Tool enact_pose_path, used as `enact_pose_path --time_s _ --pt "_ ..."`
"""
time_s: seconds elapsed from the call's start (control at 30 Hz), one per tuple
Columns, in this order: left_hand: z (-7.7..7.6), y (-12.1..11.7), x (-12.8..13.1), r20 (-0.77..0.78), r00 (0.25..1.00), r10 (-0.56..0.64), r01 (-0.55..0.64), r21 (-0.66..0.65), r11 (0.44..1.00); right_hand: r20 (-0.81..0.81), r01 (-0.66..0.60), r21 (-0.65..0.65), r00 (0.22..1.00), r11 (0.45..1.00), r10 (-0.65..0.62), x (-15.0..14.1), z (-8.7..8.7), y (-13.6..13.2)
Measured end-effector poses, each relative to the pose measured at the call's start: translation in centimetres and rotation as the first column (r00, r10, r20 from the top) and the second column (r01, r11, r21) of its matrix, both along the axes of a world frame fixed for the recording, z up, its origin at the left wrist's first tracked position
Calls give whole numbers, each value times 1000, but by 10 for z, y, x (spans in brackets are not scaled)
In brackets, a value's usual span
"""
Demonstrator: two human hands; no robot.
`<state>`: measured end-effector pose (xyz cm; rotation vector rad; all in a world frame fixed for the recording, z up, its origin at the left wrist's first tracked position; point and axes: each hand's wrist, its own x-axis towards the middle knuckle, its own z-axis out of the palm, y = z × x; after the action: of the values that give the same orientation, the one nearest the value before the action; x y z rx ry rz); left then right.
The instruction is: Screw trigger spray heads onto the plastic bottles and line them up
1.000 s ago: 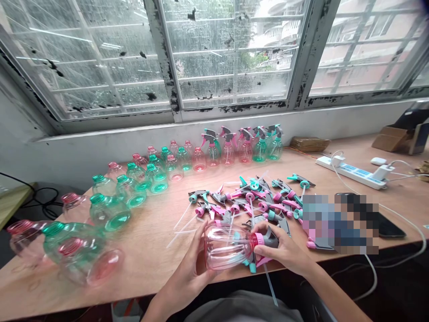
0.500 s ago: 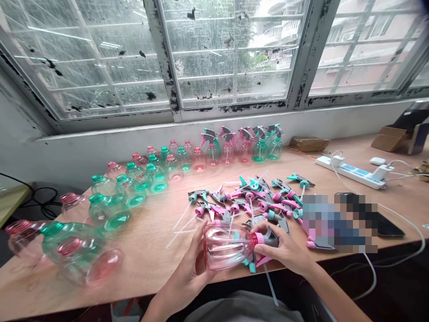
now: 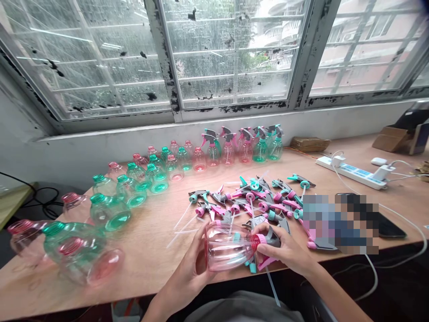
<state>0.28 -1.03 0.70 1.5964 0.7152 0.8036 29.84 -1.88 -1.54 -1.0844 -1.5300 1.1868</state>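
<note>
A clear pink spray bottle (image 3: 227,246) lies sideways over the near table edge. My left hand (image 3: 191,273) is wrapped round its base end. My right hand (image 3: 284,251) grips the grey and pink trigger sprayer head (image 3: 270,241) seated on the bottle's neck, fingers closed round its pink collar. Just behind my hands lies a heap of loose trigger heads (image 3: 258,201) in pink, teal and grey, their thin dip tubes sticking out.
Several open pink and green bottles (image 3: 134,188) stand in rows to the left on the wooden table (image 3: 161,255). Several bottles fitted with heads (image 3: 244,145) line the window wall. A power strip (image 3: 351,172), cables, a phone (image 3: 389,226) and a cardboard box (image 3: 389,138) are at right.
The bottle and both hands have barely shifted; my right hand has turned slightly on the sprayer head, whose pink trigger now points lower.
</note>
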Motion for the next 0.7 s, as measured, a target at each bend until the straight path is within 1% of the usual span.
enact_pose_path --time_s 0.17,0.27,0.37,0.43,0.57,0.7 --pt "-1 0 -1 -14 1000 15 -15 -2 1000 17 -3 8 1000 1000 3 1 1 1" --pt "-2 0 -1 0 1000 -10 10 -40 999 17 9 16 1000 1000 -10 0 0 1" --pt "-2 0 -2 15 999 -35 36 -60 998 -11 -1 -9 1000 1000 1 0 0 0" --pt "-3 1 -3 11 999 -43 43 -35 998 -10 -3 -14 1000 1000 2 0 -1 -1" --pt "-5 3 -6 -40 997 -65 66 41 997 45 17 27 999 999 -18 1 -1 0" --pt "-6 2 -6 -52 997 -56 59 68 996 57 -2 19 998 1000 1 2 -2 1"
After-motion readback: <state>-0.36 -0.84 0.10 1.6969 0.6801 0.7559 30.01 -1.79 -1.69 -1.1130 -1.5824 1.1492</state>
